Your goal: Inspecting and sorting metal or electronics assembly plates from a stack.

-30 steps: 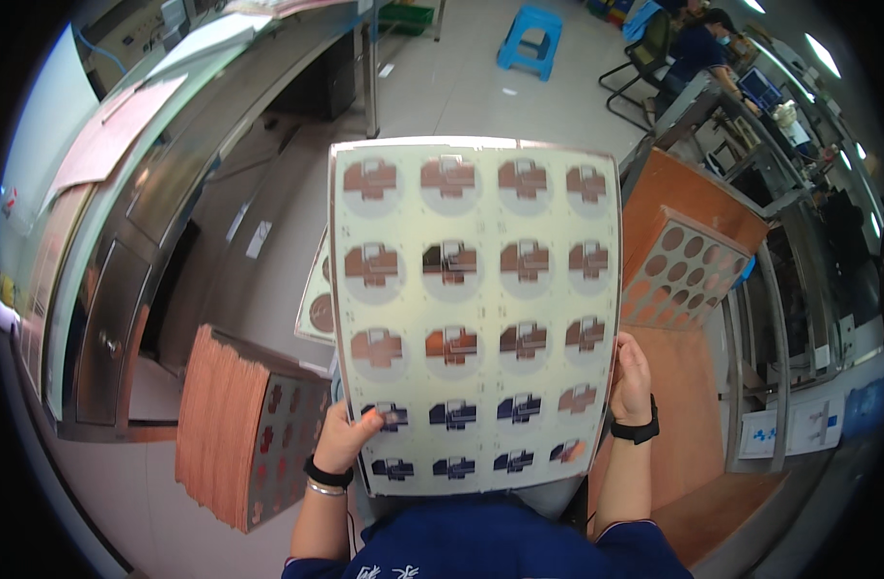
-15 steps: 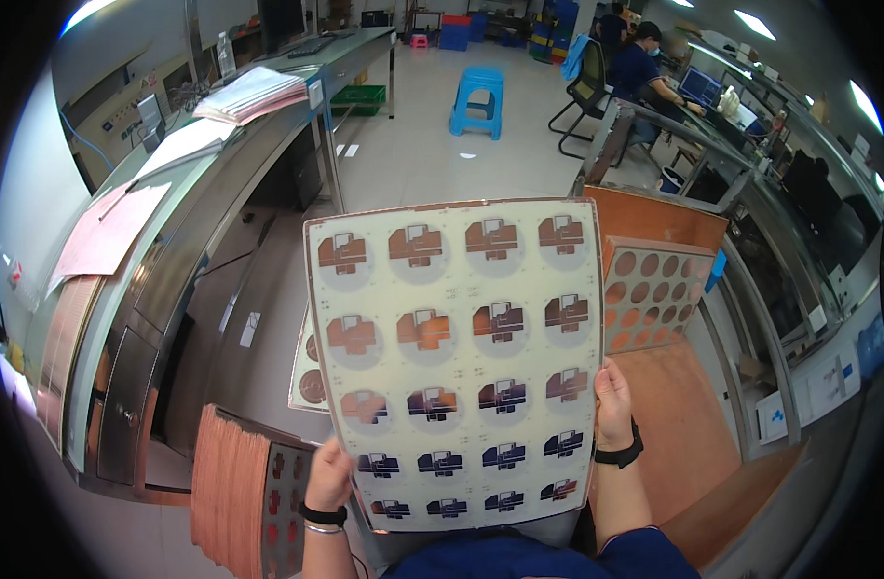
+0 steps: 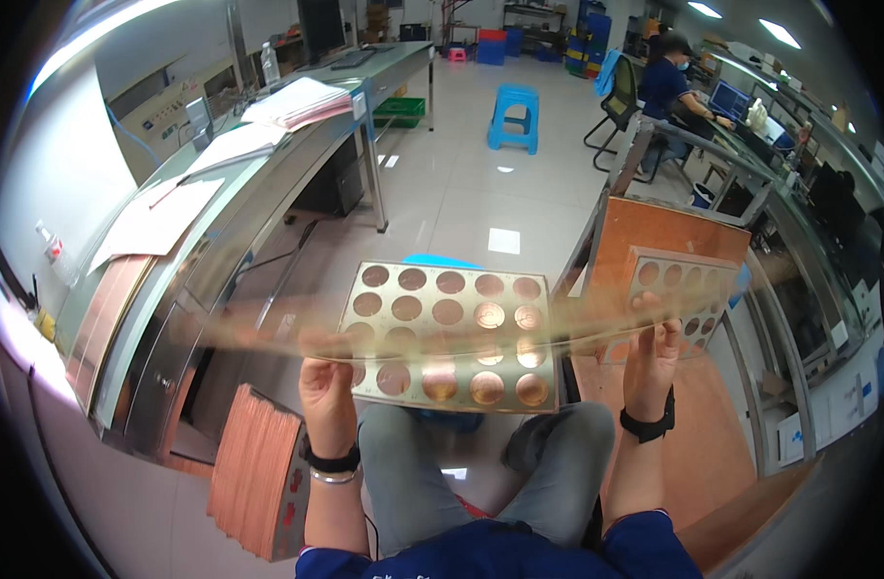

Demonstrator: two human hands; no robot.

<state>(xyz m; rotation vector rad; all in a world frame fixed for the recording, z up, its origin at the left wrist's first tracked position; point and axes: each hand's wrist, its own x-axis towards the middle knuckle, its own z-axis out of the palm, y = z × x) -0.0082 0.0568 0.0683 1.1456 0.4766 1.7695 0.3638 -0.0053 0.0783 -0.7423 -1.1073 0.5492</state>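
A thin circuit-board panel (image 3: 596, 317) spans both my hands, turned nearly edge-on and smeared by motion. My left hand (image 3: 328, 391) is closed on its near edge at the left. On the right side, my right hand (image 3: 651, 362) grips the same panel with bent fingers. Behind and below it, in front of my knees, lies a pale panel with rows of round copper discs (image 3: 440, 381). A blue support (image 3: 442, 261) shows past that panel's far edge. The blurred panel crosses over part of the discs.
A tall stack of copper-edged panels (image 3: 254, 463) stands at lower left. To the right, more disc panels (image 3: 683, 275) lean against a brown board (image 3: 668, 227) in a metal-framed rack. A workbench with papers (image 3: 297, 101) runs along the left. Farther off are a blue stool (image 3: 514, 121) and a seated person (image 3: 666, 87).
The held panel has swung from facing me to nearly edge-on and lifted away from my lap. The disc panel behind it, mostly hidden before, is now visible. My view has shifted slightly left.
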